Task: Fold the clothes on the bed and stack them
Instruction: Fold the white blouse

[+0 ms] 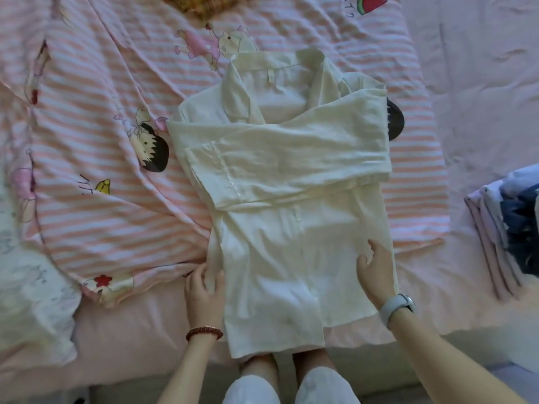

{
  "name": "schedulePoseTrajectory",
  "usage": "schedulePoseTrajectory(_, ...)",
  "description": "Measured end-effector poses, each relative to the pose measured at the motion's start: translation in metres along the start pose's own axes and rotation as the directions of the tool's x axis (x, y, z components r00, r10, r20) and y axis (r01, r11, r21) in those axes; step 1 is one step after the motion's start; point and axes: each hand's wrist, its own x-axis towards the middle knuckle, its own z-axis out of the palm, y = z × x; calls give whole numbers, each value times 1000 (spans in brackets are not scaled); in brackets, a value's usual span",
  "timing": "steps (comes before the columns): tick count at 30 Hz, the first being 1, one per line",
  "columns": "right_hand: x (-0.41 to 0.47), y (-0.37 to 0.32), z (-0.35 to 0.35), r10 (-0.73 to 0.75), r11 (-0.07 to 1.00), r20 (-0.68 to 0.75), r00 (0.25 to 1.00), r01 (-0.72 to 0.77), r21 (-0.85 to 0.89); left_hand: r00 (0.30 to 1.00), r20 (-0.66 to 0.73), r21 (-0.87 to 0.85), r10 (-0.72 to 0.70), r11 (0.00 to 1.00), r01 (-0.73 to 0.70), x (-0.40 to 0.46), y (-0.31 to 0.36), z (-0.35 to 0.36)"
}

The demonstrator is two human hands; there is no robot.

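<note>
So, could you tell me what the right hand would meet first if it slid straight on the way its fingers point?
Probably the folded sleeve lying across the white shirt; the right hand already rests on the shirt's lower part.

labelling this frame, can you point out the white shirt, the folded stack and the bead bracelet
white shirt [291, 158], head view, on the folded sleeve
folded stack [507, 231], head view, on its top layer
bead bracelet [204, 333], head view, on the beads

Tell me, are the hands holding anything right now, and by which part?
The left hand pinches the white shirt at its lower left side edge. The right hand only rests flat on the shirt's lower right, fingers straight, with no grip.
</note>
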Motion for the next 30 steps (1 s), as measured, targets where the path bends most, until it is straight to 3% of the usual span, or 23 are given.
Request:
schedulePoseTrajectory(4, -7, 62, -10, 91, 991, 19, 996, -88, -105, 983, 103, 229, -149, 966, 123, -27, -46, 15)
schedulePoseTrajectory(6, -7, 86, -14, 127, 987, 47, 991, -121, -109, 991, 55, 373, -120, 923, 91, -32, -56, 23)
schedulePoseTrajectory(8, -6, 102, -16, 140, 987, 70, 988, -134, -86, 998, -45, 387, -52, 920, 65, -34, -59, 27)
schedulePoseTrajectory(13, 2, 118, -16, 140, 987, 83, 987, -146, 60, 978, -202, 13, -60, 998, 64, -47, -51, 23)
schedulePoseTrajectory(15, -1, 116, -15, 129, 989, -4, 992, -129, -66, 970, -227, -76, -86, 995, 70, -54, -49, 19)
schedulePoseTrajectory(17, -14, 107, -13, -51, 964, -78, 996, 28, -263, 970, -224, -134, -95, 989, 66, -61, -49, 13)
schedulePoseTrajectory(18, -23, 102, -10, -190, 937, -40, 981, 169, -306, 973, -209, -158, -96, 985, 63, -63, -48, 10)
schedulePoseTrajectory(20, -43, 95, 2, -416, 837, 168, 893, 449, -313, 984, -153, -186, -89, 981, 60, -69, -47, 3)
schedulePoseTrajectory(22, -61, 89, 20, -502, 742, 381, 776, 613, -272, 993, -29, -286, -116, 953, 103, -72, -43, -5)
schedulePoseTrajectory(24, -74, 83, 38, -556, 697, 462, 692, 690, -194, 973, 170, -512, -155, 830, 222, -71, -40, -14)
schedulePoseTrajectory(26, -82, 74, 55, -575, 723, 459, 678, 683, -104, 945, 302, -654, -123, 695, 299, -66, -40, -24)
schedulePoseTrajectory(27, -86, 68, 62, -558, 765, 446, 699, 642, -50, 941, 321, -667, -111, 678, 308, -64, -42, -28)
schedulePoseTrajectory(30, -92, 51, 78, -443, 888, 454, 773, 449, 100, 938, 272, -570, -216, 749, 338, -57, -55, -32)
